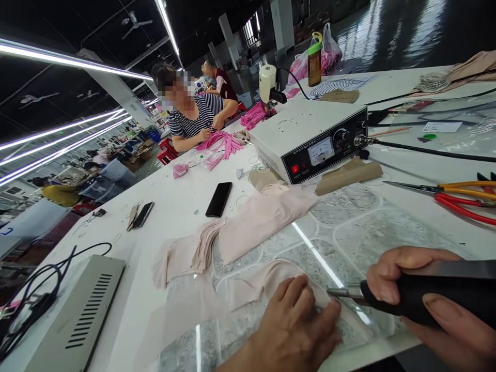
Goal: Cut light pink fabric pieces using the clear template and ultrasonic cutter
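My left hand (296,323) presses with bent fingers on a pale pink fabric piece (271,274), pinning it to a clear-topped, grey-patterned board (356,232). My right hand (418,289) is wrapped round a black-handled tool (445,287) that has a tapered metal tip. That tip points left and sits close to my left fingers, by the fabric's edge; whether it touches the cloth I cannot tell. Further back lie a stack of pale pink fabric pieces (194,250) and a larger pale pink cloth (263,219).
A white control box (310,134) with a dial and cables stands behind the board. Scissors (461,187) and red-handled pliers (465,204) lie at the right. A phone (219,199) rests mid-table; a vented grey box (81,315) is at left. Across the table, a person (197,113) handles pink strips.
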`<state>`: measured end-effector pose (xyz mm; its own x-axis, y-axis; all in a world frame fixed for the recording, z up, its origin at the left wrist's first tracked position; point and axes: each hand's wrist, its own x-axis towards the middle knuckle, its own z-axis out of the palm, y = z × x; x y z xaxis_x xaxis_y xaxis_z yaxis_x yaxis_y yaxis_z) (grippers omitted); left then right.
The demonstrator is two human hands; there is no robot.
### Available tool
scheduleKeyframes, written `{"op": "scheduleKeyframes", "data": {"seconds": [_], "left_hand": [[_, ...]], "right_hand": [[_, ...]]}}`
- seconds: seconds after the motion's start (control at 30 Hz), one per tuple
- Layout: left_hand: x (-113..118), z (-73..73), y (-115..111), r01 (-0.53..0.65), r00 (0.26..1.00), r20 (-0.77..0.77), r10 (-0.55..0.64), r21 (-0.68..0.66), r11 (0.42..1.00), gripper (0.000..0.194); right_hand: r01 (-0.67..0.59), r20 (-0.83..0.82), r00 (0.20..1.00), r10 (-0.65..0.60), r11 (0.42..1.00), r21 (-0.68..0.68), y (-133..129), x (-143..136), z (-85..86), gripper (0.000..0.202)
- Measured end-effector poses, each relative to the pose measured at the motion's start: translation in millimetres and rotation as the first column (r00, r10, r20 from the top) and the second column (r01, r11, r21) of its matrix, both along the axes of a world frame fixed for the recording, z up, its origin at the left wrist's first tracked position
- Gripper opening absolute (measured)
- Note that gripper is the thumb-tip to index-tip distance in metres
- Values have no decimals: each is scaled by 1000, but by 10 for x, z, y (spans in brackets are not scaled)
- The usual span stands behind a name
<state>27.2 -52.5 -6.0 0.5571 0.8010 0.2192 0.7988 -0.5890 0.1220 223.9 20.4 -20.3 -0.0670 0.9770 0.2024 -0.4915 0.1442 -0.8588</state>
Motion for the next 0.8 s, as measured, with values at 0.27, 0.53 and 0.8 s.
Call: {"op": "scheduleKeyframes", "data": {"seconds": [0.27, 0.53, 0.8], "left_hand": [[2, 11, -2, -12, 1000, 3, 12, -7, 1000, 40], [-3, -16, -2, -10, 1000, 16, 10, 6, 1000, 39], [10, -34, -7, -15, 1000, 19, 14, 22, 1000, 40]], "right_hand": [[-81, 7, 997, 81, 985, 150, 111, 15, 84, 17], [-17, 76, 997, 23, 997, -79, 69, 70, -24, 37], [-9, 77, 997, 15, 996, -83, 62, 88, -53, 42]]}}
